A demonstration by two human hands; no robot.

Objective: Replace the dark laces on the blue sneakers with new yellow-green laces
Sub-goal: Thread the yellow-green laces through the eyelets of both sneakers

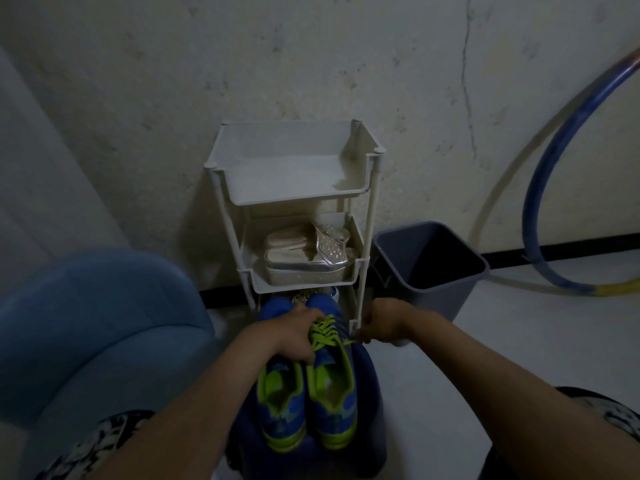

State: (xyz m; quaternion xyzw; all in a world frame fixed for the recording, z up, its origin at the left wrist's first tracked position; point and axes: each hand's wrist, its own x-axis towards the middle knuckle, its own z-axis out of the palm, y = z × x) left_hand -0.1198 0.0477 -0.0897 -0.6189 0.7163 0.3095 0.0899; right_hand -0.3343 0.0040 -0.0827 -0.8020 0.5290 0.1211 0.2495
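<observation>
A white rack [370, 216] stands against the wall. Its middle tray holds pale sandals [298, 259], one pair stacked sole-up beside a glittery silver one. Just right of the rack sits a grey bin [408, 289]; its inside is too dark to tell what it holds. A blue hoop [540, 188] leans on the wall further right of the rack.

In front of the rack's foot, the blue sneakers [308, 393] lie side by side, toes toward the rack's lowest level. The left hand [291, 336] grips them across the forefoot, fingers curled over the lacing. A yellow-green lace [323, 329] criss-crosses the right-side shoe. Its loose end runs out toward the rack's front right leg, where the right hand [384, 323] pinches it.
</observation>
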